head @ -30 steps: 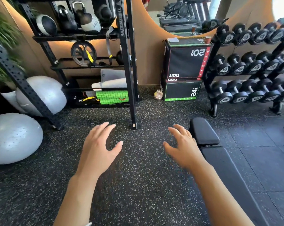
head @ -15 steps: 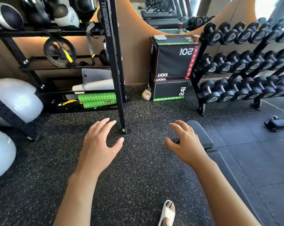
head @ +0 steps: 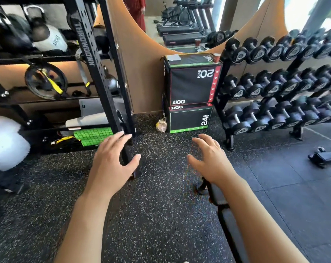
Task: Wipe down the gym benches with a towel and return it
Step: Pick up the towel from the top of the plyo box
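My left hand (head: 111, 162) and my right hand (head: 210, 160) are both stretched out in front of me, fingers apart and holding nothing. A small grey folded towel (head: 173, 57) lies on top of the stacked black plyo boxes (head: 189, 86) against the wall ahead. The black padded gym bench (head: 225, 215) runs along under my right forearm, which hides most of it. My left hand hovers in front of the foot of the black storage rack (head: 96, 59).
A dumbbell rack (head: 282, 86) fills the right side. On the left, the storage rack holds kettlebells, a wheel and a green mat (head: 93, 135). A white exercise ball (head: 5, 143) sits at far left. A red cup (head: 216, 57) stands on the boxes, and a bench wheel base (head: 324, 155) lies at right.
I have moved forward toward the plyo boxes, so rack, boxes and dumbbells appear closer. The bench has slid lower under my right arm. Both hands stay open and empty.
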Tool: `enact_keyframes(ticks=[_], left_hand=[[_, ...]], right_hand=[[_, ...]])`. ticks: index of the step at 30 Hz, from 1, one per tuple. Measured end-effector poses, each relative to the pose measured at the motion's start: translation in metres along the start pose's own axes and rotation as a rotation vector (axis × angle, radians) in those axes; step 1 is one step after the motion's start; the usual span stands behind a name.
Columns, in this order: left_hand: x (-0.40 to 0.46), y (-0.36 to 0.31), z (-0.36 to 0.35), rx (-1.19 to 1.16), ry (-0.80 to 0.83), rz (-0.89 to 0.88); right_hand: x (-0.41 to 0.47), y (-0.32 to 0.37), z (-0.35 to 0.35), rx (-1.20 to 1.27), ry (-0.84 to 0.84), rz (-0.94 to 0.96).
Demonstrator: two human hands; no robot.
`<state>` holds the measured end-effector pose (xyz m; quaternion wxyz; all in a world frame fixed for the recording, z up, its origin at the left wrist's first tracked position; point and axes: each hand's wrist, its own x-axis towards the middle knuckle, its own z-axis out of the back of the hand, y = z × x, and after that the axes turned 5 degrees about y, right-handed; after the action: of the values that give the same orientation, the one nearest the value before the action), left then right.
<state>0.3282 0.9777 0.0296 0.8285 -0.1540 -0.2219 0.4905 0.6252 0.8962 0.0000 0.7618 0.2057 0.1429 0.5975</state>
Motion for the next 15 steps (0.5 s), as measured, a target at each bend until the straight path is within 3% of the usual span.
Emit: enact_keyframes(ticks=[15], left_hand=[[0.201, 0.01, -0.054, -0.079, 0.015, -0.062]], right_hand=[[0.168, -0.051, 0.017, 0.103, -0.064, -0.029]])
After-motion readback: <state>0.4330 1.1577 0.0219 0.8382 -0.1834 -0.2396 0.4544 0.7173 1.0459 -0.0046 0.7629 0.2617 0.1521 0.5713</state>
